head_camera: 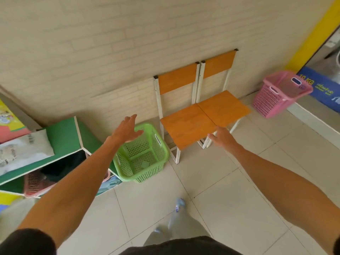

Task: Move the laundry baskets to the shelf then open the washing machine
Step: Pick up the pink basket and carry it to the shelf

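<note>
A green laundry basket (145, 159) stands empty on the tiled floor between the green shelf (62, 137) and the chairs. My left hand (127, 130) hovers over its far left rim with the fingers spread, holding nothing. My right hand (223, 138) is stretched out to the right of the basket, in front of the chair seats, fingers relaxed and empty. A pink laundry basket (276, 94) stands on the floor at the far right by the wall. Another pink basket (36, 183) sits inside the shelf's lower compartment, partly hidden by my left arm.
Two orange chairs (202, 116) with white frames stand against the brick wall. A blue sign (320, 85) and a yellow frame edge a doorway at the right. A printed bag (24, 150) lies on top of the shelf. My legs and shoe (179, 205) are below.
</note>
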`<state>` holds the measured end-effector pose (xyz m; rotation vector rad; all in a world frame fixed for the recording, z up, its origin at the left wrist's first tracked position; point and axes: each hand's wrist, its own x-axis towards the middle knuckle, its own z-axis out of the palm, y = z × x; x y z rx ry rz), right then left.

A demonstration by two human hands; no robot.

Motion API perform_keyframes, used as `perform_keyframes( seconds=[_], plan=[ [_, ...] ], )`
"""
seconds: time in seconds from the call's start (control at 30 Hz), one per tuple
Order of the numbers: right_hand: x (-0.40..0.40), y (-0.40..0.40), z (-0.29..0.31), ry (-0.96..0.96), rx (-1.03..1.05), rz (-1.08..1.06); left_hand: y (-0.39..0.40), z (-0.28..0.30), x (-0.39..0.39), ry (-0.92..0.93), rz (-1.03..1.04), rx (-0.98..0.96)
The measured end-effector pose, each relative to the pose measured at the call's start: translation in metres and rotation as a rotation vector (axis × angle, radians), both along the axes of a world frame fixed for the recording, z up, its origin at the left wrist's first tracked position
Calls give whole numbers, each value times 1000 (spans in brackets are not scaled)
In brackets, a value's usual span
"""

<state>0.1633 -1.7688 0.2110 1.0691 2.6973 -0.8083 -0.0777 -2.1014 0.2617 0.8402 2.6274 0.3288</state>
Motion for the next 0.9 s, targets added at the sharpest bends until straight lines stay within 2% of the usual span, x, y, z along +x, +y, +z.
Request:
perform_keyframes(
  seconds=[0.23, 0.47, 0.63, 0.9],
  plan=[
    [96, 74, 14, -82, 87, -143, 99, 21, 50, 20, -174, -29],
    [166, 172, 9, -93, 68, -234, 204, 27, 92, 64, -275, -108],
    [220, 281, 17, -96, 84, -248, 310, 18, 125, 61, -300, -130],
    [294, 459, 35, -156, 136, -369, 485, 6, 206, 50, -445, -27]
  ],
)
